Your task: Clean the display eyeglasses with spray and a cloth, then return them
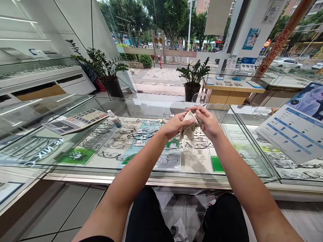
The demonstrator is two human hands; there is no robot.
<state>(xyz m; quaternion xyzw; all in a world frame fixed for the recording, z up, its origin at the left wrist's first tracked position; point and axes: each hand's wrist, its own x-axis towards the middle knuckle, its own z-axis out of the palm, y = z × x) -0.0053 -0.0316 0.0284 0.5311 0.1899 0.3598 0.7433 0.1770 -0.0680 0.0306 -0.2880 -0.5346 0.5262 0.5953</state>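
Above the glass display case point(161, 174), both of my hands meet in front of me. My left hand point(174, 125) is closed on a beige cleaning cloth point(188, 132), which hangs crumpled below the fingers. My right hand point(209, 123) pinches at the cloth's other side and at a pair of thin-framed eyeglasses point(200, 98), whose clear lenses stick up past my fingertips. The fingers and the cloth hide part of the frame. Under the glass top lie rows of eyeglasses, among them a dark pair point(111, 155).
On the case top at left are a calculator point(75, 121) and a small spray bottle point(114, 119). A printed blue-and-white board point(295, 124) stands at right. Beyond are potted plants point(193, 75), a side counter point(232, 86) and large windows. My knees are close below the case's edge.
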